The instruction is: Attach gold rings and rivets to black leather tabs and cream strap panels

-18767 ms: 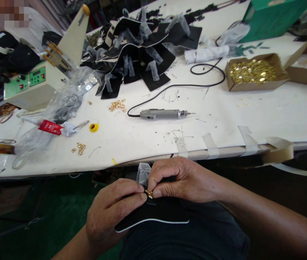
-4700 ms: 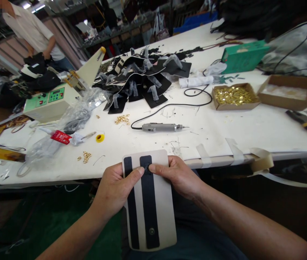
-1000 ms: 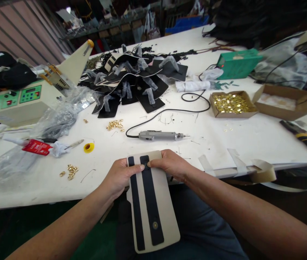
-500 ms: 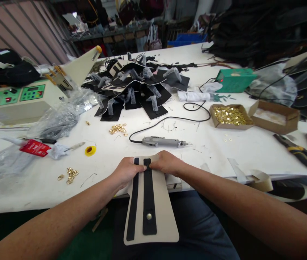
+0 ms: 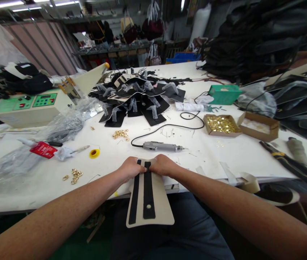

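Note:
Both hands grip the far end of a beige bag panel (image 5: 160, 202) that hangs over my lap at the table edge. Two black strips run along it; the wider strap (image 5: 148, 191) has a gold snap (image 5: 148, 206) near its lower end. My left hand (image 5: 131, 169) closes on the panel's left side, thumb against the wide strap's top. From the right, my right hand (image 5: 162, 166) holds the other side, its thumb pressing the same spot. Whatever lies under the thumbs is hidden. Just beyond the hands lies a grey electric screwdriver (image 5: 161, 146) with its cord.
Gold clasps (image 5: 120, 134) and gold rings (image 5: 76, 176) lie left of centre, near a yellow tape roll (image 5: 94, 154). A carton of gold discs (image 5: 221, 124) and pliers (image 5: 289, 162) are on the right. Black panels (image 5: 137, 104) are piled behind; a control machine (image 5: 31, 108) stands left.
My view has tilted up, showing more of the room. The panel's near end has risen and looks shorter. Both hands keep their hold at the same spot.

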Action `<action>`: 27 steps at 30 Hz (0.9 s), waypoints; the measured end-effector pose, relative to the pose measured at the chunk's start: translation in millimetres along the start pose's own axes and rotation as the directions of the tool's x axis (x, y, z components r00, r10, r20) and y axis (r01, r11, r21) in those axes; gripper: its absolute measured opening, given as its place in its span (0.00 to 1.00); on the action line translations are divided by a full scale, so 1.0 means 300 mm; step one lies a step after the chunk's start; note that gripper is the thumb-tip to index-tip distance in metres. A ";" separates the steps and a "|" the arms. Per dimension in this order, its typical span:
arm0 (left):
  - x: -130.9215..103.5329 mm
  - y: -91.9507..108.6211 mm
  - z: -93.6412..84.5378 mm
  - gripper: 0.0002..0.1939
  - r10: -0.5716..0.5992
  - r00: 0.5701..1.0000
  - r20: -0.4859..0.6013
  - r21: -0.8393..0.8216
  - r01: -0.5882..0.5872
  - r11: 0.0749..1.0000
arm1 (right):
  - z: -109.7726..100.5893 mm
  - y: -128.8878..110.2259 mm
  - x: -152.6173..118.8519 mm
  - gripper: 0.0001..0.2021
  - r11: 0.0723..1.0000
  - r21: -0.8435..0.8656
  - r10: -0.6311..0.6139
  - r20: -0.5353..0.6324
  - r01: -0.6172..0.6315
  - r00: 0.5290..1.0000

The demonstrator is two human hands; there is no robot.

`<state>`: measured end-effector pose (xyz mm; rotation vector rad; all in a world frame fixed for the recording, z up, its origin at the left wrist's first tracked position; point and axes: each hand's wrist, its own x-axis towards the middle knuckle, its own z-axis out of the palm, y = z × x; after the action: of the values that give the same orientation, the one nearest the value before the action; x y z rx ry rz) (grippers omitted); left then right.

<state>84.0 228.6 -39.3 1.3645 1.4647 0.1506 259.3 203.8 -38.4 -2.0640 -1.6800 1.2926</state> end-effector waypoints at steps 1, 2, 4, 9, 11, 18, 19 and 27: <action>0.002 0.003 -0.001 0.09 -0.013 1.000 0.014 0.030 0.012 0.999 | -0.001 -0.001 0.000 0.06 1.000 -0.009 0.005 -0.002 -0.005 1.000; 0.004 0.005 -0.002 0.10 -0.024 0.999 0.027 0.060 0.023 0.998 | -0.002 -0.003 0.000 0.06 1.000 -0.017 0.010 -0.003 -0.011 1.000; 0.011 0.005 -0.005 0.11 -0.036 0.998 0.043 0.111 0.031 0.993 | -0.003 -0.004 0.000 0.07 0.999 -0.028 0.018 -0.004 -0.018 1.000; 0.024 -0.011 -0.017 0.11 -0.016 0.999 0.046 0.197 0.006 0.980 | 0.006 -0.003 0.002 0.08 0.999 -0.041 0.024 0.002 -0.024 1.000; 0.026 -0.020 -0.021 0.10 0.003 0.999 0.032 0.217 -0.010 0.976 | 0.011 -0.002 0.004 0.09 0.999 -0.039 0.030 0.007 -0.030 1.000; 0.003 -0.056 -0.006 0.16 0.230 0.962 -0.148 0.325 -0.172 0.930 | 0.018 0.006 0.015 0.08 0.998 0.000 0.066 0.022 -0.066 0.998; -0.007 -0.064 -0.001 0.23 0.280 0.940 -0.194 0.350 -0.201 0.915 | 0.019 0.007 0.016 0.08 0.997 0.009 0.071 0.026 -0.071 0.997; -0.035 -0.137 0.044 0.13 0.663 0.721 -0.202 0.496 -0.509 0.703 | 0.032 0.014 0.027 0.07 0.997 0.022 0.071 0.050 -0.072 0.996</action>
<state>65.1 199.6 -67.1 2.2476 1.3291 0.5778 255.4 206.0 -51.0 -2.1133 -1.6170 1.3893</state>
